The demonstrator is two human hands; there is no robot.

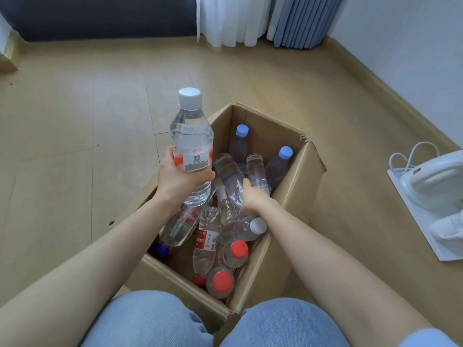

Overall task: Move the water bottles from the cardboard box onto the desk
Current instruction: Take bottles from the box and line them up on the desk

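Observation:
An open cardboard box [295, 196] stands on the floor between my knees, holding several clear water bottles with red, white and blue caps. My left hand [178, 179] grips a white-capped bottle [191, 144] upright, lifted above the box's left rim. My right hand [253, 199] reaches into the box and closes around a clear bottle [229, 176] lying on the pile. Two blue-capped bottles [278, 165] stand at the far end of the box. No desk is in view.
A wooden floor surrounds the box. White shoes [448, 229] and a white appliance [436, 179] with a cord rest on a white sheet at the right. Curtains [265, 21] hang at the back, and a wall runs along the right.

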